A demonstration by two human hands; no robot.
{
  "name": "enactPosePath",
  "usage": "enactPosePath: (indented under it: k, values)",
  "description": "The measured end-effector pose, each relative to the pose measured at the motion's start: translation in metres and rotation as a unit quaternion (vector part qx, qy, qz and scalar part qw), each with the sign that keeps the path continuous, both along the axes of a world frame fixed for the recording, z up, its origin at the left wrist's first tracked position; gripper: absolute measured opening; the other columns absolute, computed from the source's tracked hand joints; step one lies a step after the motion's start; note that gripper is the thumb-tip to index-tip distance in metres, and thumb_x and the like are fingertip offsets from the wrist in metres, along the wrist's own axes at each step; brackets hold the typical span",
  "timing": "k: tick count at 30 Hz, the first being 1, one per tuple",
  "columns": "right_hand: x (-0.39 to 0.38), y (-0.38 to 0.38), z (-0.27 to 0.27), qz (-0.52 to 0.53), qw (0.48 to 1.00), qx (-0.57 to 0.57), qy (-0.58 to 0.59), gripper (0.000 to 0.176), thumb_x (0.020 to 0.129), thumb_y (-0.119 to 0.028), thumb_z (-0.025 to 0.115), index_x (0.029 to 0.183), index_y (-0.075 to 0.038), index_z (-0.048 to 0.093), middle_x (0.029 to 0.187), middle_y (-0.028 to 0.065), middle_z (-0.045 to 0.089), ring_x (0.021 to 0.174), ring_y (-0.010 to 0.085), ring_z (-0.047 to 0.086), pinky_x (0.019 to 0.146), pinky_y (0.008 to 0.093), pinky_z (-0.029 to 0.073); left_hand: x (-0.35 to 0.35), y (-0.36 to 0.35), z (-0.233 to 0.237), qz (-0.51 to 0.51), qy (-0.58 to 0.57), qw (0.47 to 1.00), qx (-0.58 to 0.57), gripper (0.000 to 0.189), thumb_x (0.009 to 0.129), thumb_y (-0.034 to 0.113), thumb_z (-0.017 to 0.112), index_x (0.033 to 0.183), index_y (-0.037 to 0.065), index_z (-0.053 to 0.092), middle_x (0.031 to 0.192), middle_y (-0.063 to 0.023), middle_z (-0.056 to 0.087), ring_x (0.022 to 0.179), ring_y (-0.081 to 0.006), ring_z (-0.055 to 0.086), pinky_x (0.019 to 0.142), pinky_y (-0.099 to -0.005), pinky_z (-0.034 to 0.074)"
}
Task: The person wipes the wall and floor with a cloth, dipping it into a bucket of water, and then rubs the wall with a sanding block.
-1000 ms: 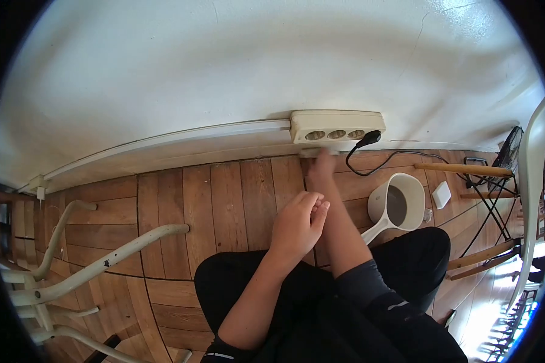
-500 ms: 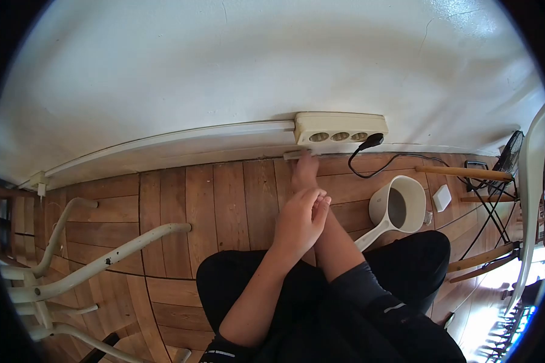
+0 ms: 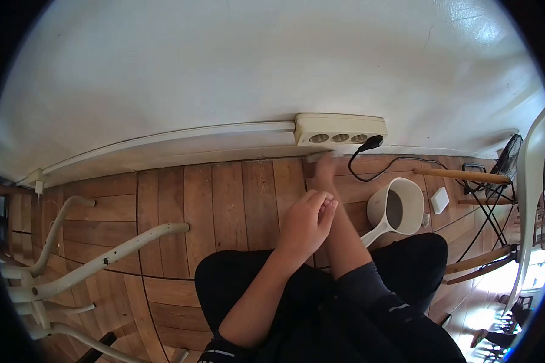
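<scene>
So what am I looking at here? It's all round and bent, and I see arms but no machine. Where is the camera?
There is no machine: a person wears one camera on the head, looking down, and its wide lens bends the picture. Their black-clad legs rest on a brown wooden plank floor. The right hand reaches to the foot of the white wall, just under a cream multi-socket power strip with a black plug at its right end. Something pale and blurred is at its fingertips; I cannot tell what. The left hand is loosely curled against the right forearm, nothing visible in it. On the floor to the right stands a cream plastic jug with a long handle; to the left is a white metal chair frame.
</scene>
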State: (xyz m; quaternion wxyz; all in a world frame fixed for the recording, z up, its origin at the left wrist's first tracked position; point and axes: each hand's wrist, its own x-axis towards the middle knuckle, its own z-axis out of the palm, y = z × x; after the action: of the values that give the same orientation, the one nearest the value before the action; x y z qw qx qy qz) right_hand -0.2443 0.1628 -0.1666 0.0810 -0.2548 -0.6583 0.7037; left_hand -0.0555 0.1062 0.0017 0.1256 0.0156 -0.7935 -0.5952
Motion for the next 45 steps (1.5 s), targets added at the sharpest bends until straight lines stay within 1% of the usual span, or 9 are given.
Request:
enactPosePath:
  k: [4, 14, 21, 23, 26, 28, 29, 30, 45]
  values:
    - [0.003, -0.02, -0.033, 0.077, 0.975, 0.198, 0.065, 0.039, 0.087, -0.022, 0.044, 0.111, 0.009, 0.046, 0.107, 0.0229, 0.053, 0.097, 0.0329, 0.052, 0.085, 0.042, 0.041, -0.001, -0.002, -0.002, -0.006, -0.007, 1.0, 0.0, 0.018, 0.087, 0.016, 0.057, 0.093, -0.001, 0.06, 0.084, -0.0129, 0.061, 0.076, -0.0223, 0.061, 0.064, -0.0301, 0.047]
    - [-0.013, 0.003, 0.023, -0.098, 0.991, -0.088, -0.028, 0.033, 0.088, -0.019, 0.039, 0.109, 0.004, 0.052, 0.111, 0.0178, 0.056, 0.096, 0.0266, 0.055, 0.08, 0.0384, 0.044, 0.003, -0.003, 0.004, 0.003, -0.011, 1.0, -0.006, 0.018, 0.087, 0.016, 0.057, 0.092, -0.001, 0.059, 0.084, -0.0126, 0.061, 0.076, -0.0223, 0.061, 0.062, -0.0308, 0.047]
    - [0.036, -0.077, -0.031, 0.132, 0.976, 0.168, 0.05, 0.018, 0.084, -0.016, 0.052, 0.096, -0.003, 0.056, 0.079, 0.0043, 0.054, 0.068, 0.0157, 0.051, 0.059, 0.0327, 0.044, -0.002, 0.001, 0.003, 0.0, 0.01, 1.0, 0.012, 0.017, 0.087, 0.015, 0.057, 0.091, -0.001, 0.059, 0.081, -0.013, 0.061, 0.074, -0.0225, 0.061, 0.063, -0.0304, 0.047]
    - [0.045, -0.094, -0.014, 0.09, 0.985, -0.129, 0.071, 0.017, 0.083, -0.017, 0.054, 0.091, -0.002, 0.057, 0.077, 0.0059, 0.053, 0.068, 0.015, 0.05, 0.057, 0.0329, 0.043, 0.001, -0.002, 0.001, 0.005, 0.016, 1.0, 0.005, 0.017, 0.087, 0.015, 0.057, 0.091, -0.001, 0.059, 0.08, -0.0129, 0.061, 0.073, -0.0224, 0.061, 0.063, -0.0301, 0.047]
    - [0.044, -0.075, 0.025, 0.086, 0.989, -0.117, -0.037, 0.028, 0.083, -0.015, 0.046, 0.098, 0.006, 0.057, 0.093, 0.0165, 0.06, 0.082, 0.0259, 0.056, 0.077, 0.0391, 0.042, 0.004, -0.007, 0.0, 0.016, -0.006, 1.0, 0.005, 0.017, 0.087, 0.015, 0.057, 0.091, -0.001, 0.059, 0.081, -0.0127, 0.061, 0.074, -0.0223, 0.061, 0.062, -0.0299, 0.047]
    - [0.017, -0.029, 0.009, 0.332, 0.744, 0.578, -0.043, 0.03, 0.083, -0.016, 0.045, 0.098, 0.008, 0.056, 0.091, 0.0158, 0.059, 0.082, 0.0245, 0.054, 0.073, 0.0393, 0.043, 0.005, -0.008, 0.004, 0.021, -0.003, 1.0, 0.001, 0.017, 0.087, 0.015, 0.057, 0.091, -0.001, 0.059, 0.082, -0.0126, 0.061, 0.074, -0.0224, 0.061, 0.062, -0.0299, 0.048]
    - [0.015, -0.025, 0.027, 0.187, 0.952, 0.235, -0.059, 0.031, 0.084, -0.016, 0.044, 0.099, 0.008, 0.056, 0.094, 0.0171, 0.059, 0.081, 0.0249, 0.054, 0.07, 0.038, 0.044, 0.005, -0.009, 0.005, 0.021, 0.0, 1.0, -0.003, 0.017, 0.087, 0.015, 0.057, 0.091, -0.001, 0.059, 0.083, -0.0125, 0.061, 0.075, -0.0224, 0.061, 0.062, -0.0299, 0.048]
    - [0.011, -0.019, 0.037, 0.008, 0.986, -0.151, -0.065, 0.033, 0.084, -0.016, 0.044, 0.101, 0.009, 0.056, 0.097, 0.0184, 0.059, 0.081, 0.0252, 0.055, 0.068, 0.0367, 0.045, 0.005, -0.009, 0.005, 0.022, 0.0, 1.0, -0.002, 0.017, 0.087, 0.015, 0.057, 0.091, -0.001, 0.059, 0.083, -0.0125, 0.061, 0.075, -0.0224, 0.061, 0.062, -0.0299, 0.048]
    - [0.066, -0.126, -0.01, 0.132, 0.977, 0.168, 0.003, 0.02, 0.087, -0.014, 0.046, 0.084, 0.001, 0.06, 0.076, 0.0133, 0.058, 0.066, 0.0193, 0.054, 0.061, 0.0355, 0.045, 0.001, -0.004, 0.007, 0.0, 0.01, 1.0, 0.008, 0.015, 0.087, 0.013, 0.058, 0.092, -0.002, 0.058, 0.08, -0.0125, 0.06, 0.073, -0.0221, 0.06, 0.063, -0.0299, 0.046]
